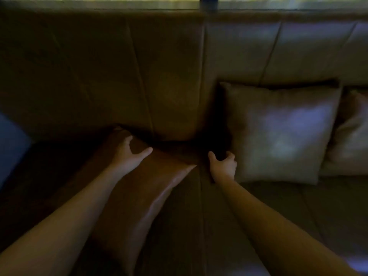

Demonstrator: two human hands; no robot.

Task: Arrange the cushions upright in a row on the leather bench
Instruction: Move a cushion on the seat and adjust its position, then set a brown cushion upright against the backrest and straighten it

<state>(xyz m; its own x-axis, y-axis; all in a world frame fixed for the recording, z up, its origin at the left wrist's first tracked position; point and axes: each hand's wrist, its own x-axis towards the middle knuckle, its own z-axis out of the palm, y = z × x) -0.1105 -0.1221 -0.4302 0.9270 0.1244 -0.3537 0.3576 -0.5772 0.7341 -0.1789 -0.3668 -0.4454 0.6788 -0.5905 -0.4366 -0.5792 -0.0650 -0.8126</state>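
Note:
A brown leather cushion (151, 188) lies flat and slanted on the leather bench (219, 226). My left hand (130, 154) rests on its far corner, fingers spread, thumb out. My right hand (223, 166) curls round the lower left corner of a grey-brown cushion (278, 132) that leans upright against the bench's backrest (139, 76). A further cushion (350, 140) stands upright at the right edge, partly behind the grey-brown one. The scene is dim and blurred.
A blue object (10, 144) shows at the left edge, on or beside the bench. A window ledge (119, 5) runs above the backrest. Bare seat lies between the flat cushion and the upright one.

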